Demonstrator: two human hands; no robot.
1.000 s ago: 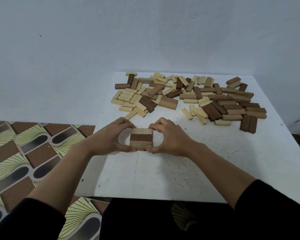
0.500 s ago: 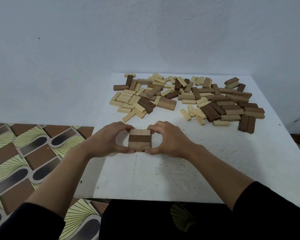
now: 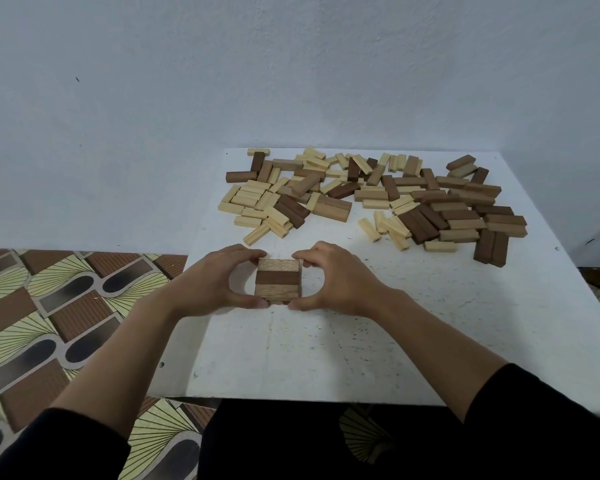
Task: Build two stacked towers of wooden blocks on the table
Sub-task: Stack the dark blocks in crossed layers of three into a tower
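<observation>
A small stack of wooden blocks [image 3: 278,279] stands on the white table [image 3: 361,341], left of its middle. Its top layer shows three blocks side by side, a dark one between two lighter ones. My left hand [image 3: 215,282] cups the stack's left side, thumb at the near corner and fingers at the far corner. On the right side my right hand [image 3: 336,280] mirrors it. Both hands curl round the stack and touch it. A big loose pile of pale, mid-brown and dark blocks [image 3: 378,199] lies across the far half of the table.
The table's left edge [image 3: 187,306] runs close to the stack, with a patterned floor [image 3: 49,306] beyond it. A pale wall [image 3: 291,81] backs the table. The near half of the table is bare white surface.
Both hands stay round the stack. The view has shifted slightly; the hands and the blocks keep the same places on the table.
</observation>
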